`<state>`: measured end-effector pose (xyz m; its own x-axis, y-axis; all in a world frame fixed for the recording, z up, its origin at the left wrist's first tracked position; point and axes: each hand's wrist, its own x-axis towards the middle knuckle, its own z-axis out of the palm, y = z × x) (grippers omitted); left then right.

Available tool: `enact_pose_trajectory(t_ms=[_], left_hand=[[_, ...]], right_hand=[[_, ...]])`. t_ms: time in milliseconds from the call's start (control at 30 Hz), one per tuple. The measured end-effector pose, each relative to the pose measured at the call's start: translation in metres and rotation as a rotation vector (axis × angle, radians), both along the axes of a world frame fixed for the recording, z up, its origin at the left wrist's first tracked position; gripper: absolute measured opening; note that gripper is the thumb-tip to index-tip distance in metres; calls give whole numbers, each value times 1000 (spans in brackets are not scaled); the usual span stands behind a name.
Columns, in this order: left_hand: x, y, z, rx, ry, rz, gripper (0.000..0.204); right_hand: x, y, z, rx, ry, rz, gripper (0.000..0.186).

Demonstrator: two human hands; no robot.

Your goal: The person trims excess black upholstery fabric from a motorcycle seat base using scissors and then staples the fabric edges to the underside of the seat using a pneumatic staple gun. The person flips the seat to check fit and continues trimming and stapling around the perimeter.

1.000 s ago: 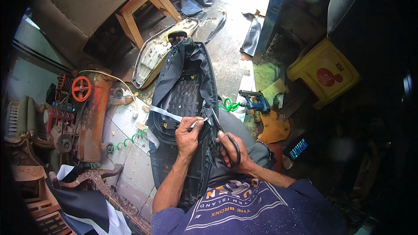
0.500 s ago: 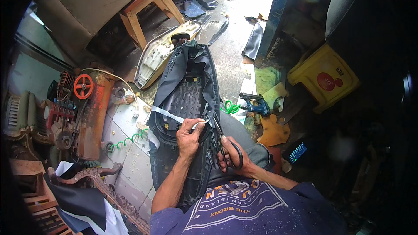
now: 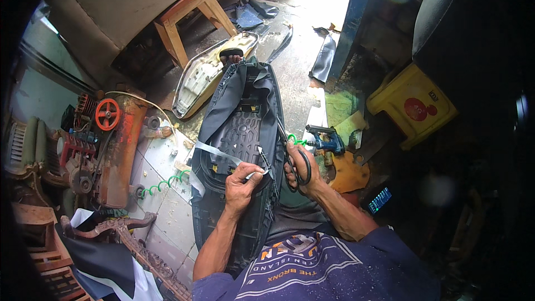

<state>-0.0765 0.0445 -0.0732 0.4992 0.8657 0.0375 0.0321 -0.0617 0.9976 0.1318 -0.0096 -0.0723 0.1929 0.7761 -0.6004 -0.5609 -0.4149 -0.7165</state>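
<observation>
A long black seat base (image 3: 223, 228), with folded black cover material (image 3: 222, 100) along its inside, lies beneath both my forearms. My left hand (image 3: 241, 188) pinches the end of a pale translucent strip (image 3: 214, 150) that crosses the base. My right hand (image 3: 304, 181) grips black-handled scissors (image 3: 305, 164) at the base's right side, their blades pointing up along its edge, above and right of my left fingers.
A compressor (image 3: 120, 161) and green coiled hose (image 3: 164, 185) are at left. Beyond stand a wooden stool (image 3: 178, 42) and a pale seat piece (image 3: 200, 75). At right lie a staple gun (image 3: 329, 139), yellow plastic stool (image 3: 407, 95), foam scrap (image 3: 348, 170) and lit phone (image 3: 379, 199).
My right hand and the scissors have moved up and slightly right along the base's edge. My left hand, still pinching the strip, has shifted slightly down from where it was.
</observation>
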Motion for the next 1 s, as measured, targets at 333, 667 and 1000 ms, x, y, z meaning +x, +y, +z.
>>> enact_pose_trajectory(t_ms=[333,667,1000], left_hand=[[-6,2,6,-94,-72,-58,13],[-14,-3,16,28,-6,-376,7],[-77,-6,62,-111,148,-831,11]], right_hand=[[10,1,2,52,-59,43,52],[71,59,7,64,-136,-31,46],[51,-32,28,135,-311,128,49]])
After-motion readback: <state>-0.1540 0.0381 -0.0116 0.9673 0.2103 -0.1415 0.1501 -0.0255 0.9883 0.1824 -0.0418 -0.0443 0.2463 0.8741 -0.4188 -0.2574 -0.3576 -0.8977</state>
